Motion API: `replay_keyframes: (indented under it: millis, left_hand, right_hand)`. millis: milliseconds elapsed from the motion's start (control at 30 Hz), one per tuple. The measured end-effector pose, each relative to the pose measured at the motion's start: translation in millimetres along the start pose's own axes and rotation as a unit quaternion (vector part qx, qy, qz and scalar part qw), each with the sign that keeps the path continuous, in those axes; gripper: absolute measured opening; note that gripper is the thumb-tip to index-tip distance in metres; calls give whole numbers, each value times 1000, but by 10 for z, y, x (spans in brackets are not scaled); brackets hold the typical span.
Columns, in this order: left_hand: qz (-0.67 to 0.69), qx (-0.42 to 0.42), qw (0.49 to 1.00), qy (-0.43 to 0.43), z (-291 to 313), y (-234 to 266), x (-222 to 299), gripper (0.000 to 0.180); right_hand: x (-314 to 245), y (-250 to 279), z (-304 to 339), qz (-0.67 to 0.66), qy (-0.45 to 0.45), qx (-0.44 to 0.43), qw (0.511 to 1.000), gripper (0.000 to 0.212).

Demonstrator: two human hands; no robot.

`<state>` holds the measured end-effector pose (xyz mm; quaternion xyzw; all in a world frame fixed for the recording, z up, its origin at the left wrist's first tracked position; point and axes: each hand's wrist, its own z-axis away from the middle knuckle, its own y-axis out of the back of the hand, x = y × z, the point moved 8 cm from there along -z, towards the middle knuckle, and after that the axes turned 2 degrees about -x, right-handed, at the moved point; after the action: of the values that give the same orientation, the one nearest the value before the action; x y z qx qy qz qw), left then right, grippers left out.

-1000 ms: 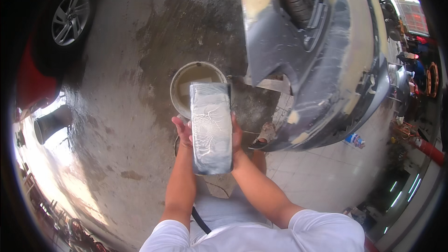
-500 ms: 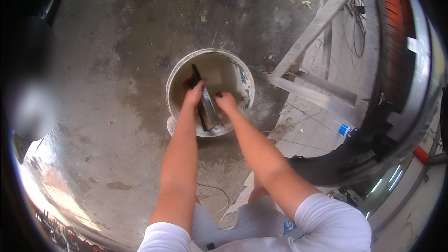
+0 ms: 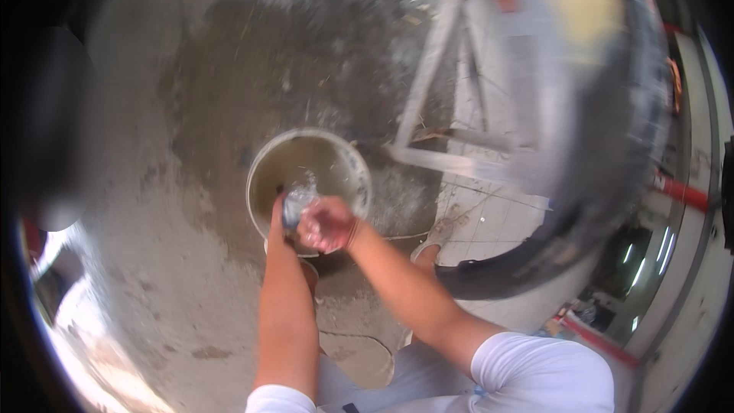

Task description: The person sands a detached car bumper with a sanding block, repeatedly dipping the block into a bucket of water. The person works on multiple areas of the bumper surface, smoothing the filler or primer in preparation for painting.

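Observation:
A round, pale bucket (image 3: 258, 159) of murky water stands on the floor in front of me. My left hand (image 3: 278, 214) is at its near side, along a wet, shiny grey piece (image 3: 297, 206); its fingers are mostly hidden behind that piece. Just right of it is my right hand (image 3: 327, 226), wet and reddish, with curled fingers over the near rim. Motion smears it, and whatever its fingers hold cannot be made out. Ripples or splashes show in the water beyond my hands.
A grey metal frame (image 3: 432, 69) stands right of the bucket, beside a big dark curved ring (image 3: 505, 279), blurred. A wet patch (image 3: 222, 92) darkens the concrete. White tiles (image 3: 489, 222) lie to the right, and a thin cord (image 3: 382, 344) lies near my legs.
Both hands have come to the bucket's near rim and closer together. The long dark piece no longer shows lengthwise. The view has shifted, so the bucket sits lower and further left.

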<state>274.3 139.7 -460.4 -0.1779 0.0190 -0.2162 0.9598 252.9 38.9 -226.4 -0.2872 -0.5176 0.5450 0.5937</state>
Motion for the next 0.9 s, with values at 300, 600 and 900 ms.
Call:
replay_keyframes:
  millis: [300, 600, 900]
  left_hand:
    - [126, -355, 893, -246, 4625, -3098, 1387, 73]
    - [27, -88, 901, -424, 6029, -3492, 1013, 69]
    - [65, 85, 897, -429, 5711, -3160, -402, 65]
  right_hand:
    - [-464, -5803, 2697, 356, 276, -379, 808, 49]
    - [-2119, -4945, 3747, 937, 301, 138, -113, 58]
    - [-4121, -5809, 3333, 920, 168, 351, -47, 86]
